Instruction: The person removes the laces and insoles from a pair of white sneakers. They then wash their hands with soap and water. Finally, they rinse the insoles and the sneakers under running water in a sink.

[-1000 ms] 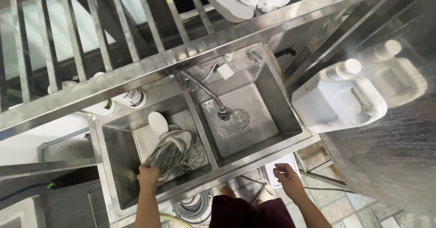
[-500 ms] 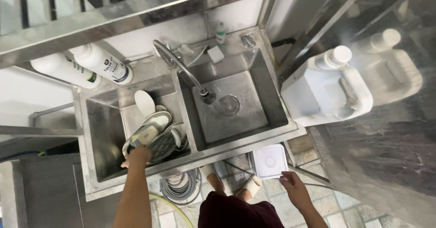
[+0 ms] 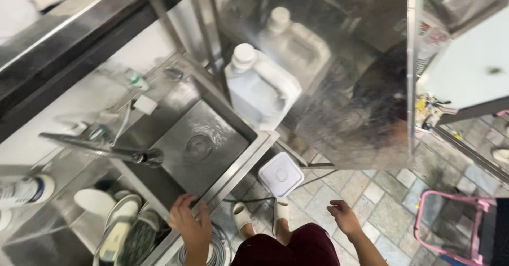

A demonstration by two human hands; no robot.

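Observation:
My left hand rests with spread fingers on the front rim of the steel double sink, holding nothing. Just left of it, a pair of shoes lies in the left basin beside a white oval piece. The right basin holds only its drain, and the long faucet reaches over the divider. My right hand hangs free over the tiled floor, fingers loosely apart, with nothing in it. My feet in pale slippers stand below.
A white jug with a cap stands right of the sink against a steel panel. A white square lidded container sits on the floor. A pink-framed crate is at the right. White bottles lie at the left.
The view has swung to the right and downward. My left hand came off the shoes in the left basin and now sits on the sink's front rim. My right hand stays free.

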